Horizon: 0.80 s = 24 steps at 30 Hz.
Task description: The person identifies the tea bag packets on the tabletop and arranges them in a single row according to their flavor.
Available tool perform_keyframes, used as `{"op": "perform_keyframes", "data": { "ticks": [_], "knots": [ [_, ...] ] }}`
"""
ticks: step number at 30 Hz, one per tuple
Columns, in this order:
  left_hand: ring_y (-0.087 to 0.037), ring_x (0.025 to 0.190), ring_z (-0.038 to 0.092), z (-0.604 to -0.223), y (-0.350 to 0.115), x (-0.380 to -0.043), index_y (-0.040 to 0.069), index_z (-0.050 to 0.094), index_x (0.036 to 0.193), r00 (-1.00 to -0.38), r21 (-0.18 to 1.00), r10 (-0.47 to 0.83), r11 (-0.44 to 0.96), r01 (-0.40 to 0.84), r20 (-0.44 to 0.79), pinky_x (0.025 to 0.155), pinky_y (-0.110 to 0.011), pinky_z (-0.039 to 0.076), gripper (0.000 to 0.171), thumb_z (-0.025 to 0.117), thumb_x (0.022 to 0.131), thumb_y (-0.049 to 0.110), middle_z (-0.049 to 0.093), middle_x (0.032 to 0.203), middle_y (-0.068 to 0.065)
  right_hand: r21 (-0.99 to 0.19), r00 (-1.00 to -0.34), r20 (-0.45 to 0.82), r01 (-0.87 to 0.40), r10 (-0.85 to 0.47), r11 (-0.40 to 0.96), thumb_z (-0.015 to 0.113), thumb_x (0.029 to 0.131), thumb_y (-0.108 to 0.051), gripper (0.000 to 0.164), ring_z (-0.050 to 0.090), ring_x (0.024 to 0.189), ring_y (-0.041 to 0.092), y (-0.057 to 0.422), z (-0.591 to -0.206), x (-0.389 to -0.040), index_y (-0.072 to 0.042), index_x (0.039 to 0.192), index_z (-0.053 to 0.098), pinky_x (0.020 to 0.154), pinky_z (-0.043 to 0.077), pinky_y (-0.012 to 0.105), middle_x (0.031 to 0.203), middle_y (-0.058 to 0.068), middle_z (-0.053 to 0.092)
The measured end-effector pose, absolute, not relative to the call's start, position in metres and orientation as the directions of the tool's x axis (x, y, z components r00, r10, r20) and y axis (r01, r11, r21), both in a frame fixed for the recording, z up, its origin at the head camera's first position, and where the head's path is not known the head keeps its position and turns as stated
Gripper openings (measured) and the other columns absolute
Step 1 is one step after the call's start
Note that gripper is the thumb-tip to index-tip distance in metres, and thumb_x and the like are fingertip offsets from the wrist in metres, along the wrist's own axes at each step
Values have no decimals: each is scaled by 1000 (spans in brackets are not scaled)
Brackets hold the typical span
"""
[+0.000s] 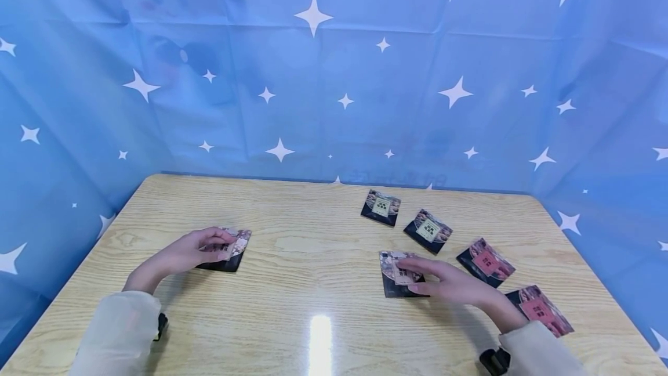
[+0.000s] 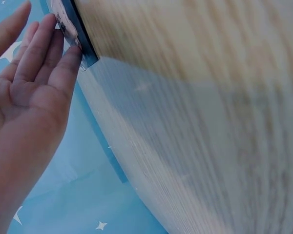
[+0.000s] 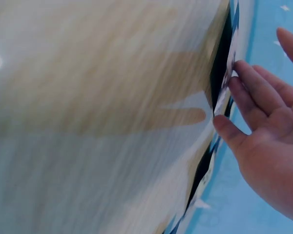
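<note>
From where I stand, I see at the near side two pale sleeves, the left sleeve (image 1: 117, 329) and the right sleeve (image 1: 543, 347), both lying over the wooden table (image 1: 292, 295). A small black device sits at each wrist, and between the arms a bright streak of light shines on the wood.

At the near right lies a flat, square packet with a pink label (image 1: 540, 311), just beside the right forearm. A little to the left of it, the right hand (image 1: 449, 283) rests its fingertips on a pale-label packet (image 1: 392, 283), which lies flat on the table, right of the middle. The fingers of this hand are rather straight and somewhat spread. Slightly farther, beyond this hand, there is a second pink-label packet (image 1: 486, 263).

On the left part of the table, the left hand (image 1: 200, 248) touches another pale-label packet (image 1: 235, 260) in a similar way, with fingers extended and lightly apart. The hand covers much of this packet, so I cannot tell its whole outline.

Farther on the right side come a green-label packet (image 1: 428, 231) and, farthest of the packets, a second green-label packet (image 1: 381, 208). Behind the table hangs a blue cloth (image 1: 344, 68) with white stars.
</note>
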<state>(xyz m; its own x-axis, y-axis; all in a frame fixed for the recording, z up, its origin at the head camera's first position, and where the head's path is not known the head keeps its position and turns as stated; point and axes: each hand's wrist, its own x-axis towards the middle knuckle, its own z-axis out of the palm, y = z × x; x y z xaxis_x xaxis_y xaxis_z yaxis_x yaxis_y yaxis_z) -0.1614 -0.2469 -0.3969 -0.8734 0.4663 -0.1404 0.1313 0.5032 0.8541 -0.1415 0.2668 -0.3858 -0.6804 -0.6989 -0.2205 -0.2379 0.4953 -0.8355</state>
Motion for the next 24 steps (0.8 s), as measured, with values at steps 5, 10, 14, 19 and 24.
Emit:
{"op": "perform_keyframes", "data": {
  "ticks": [5,10,14,19,24],
  "knots": [
    [-42,120,40,-397,-247,-162,-3,51,120,-875,853,462,506,125,-146,88,-43,42,36,59,90,15,45,128,-28,-824,-690,-245,-222,-681,521,48,96,-20,51,28,129,41,251,-385,-151,0,140,32,97,32,53,144,26,23],
    [-42,120,40,-397,-247,-163,-4,51,120,-872,856,467,502,124,-148,88,-41,43,36,59,90,13,45,128,-28,-818,-685,-279,-197,-673,540,50,95,-23,52,15,134,39,236,-384,-159,-3,140,33,101,24,54,146,23,21],
    [-42,119,41,-396,-246,-163,-5,51,120,-870,856,473,500,132,-142,88,-40,43,35,58,90,12,46,127,-28,-802,-676,-285,-220,-680,555,51,95,-24,53,8,135,38,224,-383,-165,-4,140,34,103,20,54,146,22,22],
    [-42,119,41,-395,-245,-162,-5,50,120,-868,860,477,493,133,-140,87,-39,44,35,58,90,12,46,126,-28,-790,-667,-278,-250,-691,559,50,95,-23,52,9,135,38,209,-382,-171,-3,140,34,104,18,53,145,20,27],
    [-42,120,40,-396,-247,-163,-5,51,120,-870,861,470,494,120,-149,88,-40,43,35,59,90,12,45,127,-28,-789,-669,-300,-227,-680,571,51,95,-23,51,9,136,35,191,-381,-175,-5,140,35,105,16,51,145,17,28]
  ]
}}
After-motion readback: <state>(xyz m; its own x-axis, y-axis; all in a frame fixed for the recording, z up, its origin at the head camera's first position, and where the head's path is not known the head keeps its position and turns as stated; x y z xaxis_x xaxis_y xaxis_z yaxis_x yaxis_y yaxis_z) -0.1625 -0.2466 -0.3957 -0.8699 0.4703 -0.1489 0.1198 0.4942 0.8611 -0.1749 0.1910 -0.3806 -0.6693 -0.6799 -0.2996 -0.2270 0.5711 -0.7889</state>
